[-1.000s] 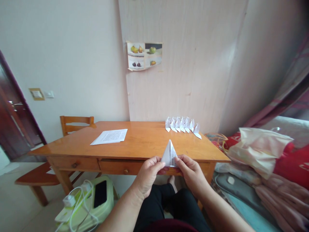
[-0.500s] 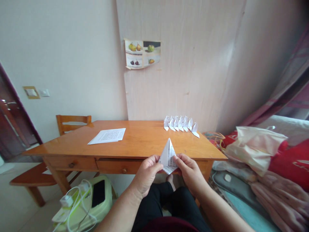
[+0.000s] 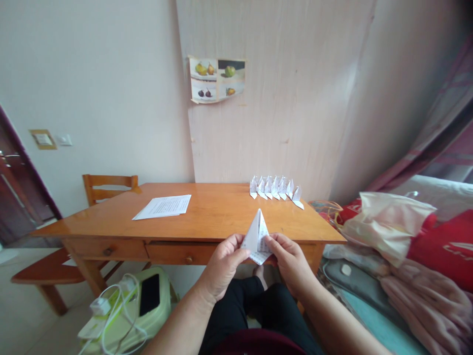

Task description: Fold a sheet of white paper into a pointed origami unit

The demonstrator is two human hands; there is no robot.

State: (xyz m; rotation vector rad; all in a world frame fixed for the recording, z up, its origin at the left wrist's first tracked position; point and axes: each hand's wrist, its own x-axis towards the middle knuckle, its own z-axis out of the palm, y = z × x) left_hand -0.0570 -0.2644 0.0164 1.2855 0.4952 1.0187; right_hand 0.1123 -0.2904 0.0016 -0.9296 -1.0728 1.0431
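Note:
A kite-shaped piece of folded printed paper (image 3: 255, 241) is held in front of the table's near edge, its point facing up and away from me. My left hand (image 3: 223, 266) pinches its left side between thumb and fingers. On the right side, my right hand (image 3: 291, 261) grips the paper the same way, thumb on top. The fingertips beneath the paper are hidden. A row of several folded paper pieces (image 3: 275, 187) stands at the back right of the table, beyond my hands.
The wooden table (image 3: 214, 217) has a stack of printed sheets (image 3: 162, 206) on its left half. A green stool (image 3: 162, 296) with a phone (image 3: 150, 294) and white cables stands at lower left. Bags (image 3: 388, 224) and a pink cloth (image 3: 424, 291) lie to the right.
The view has shifted very slightly. Both hands keep their hold on the folded paper, which looks the same.

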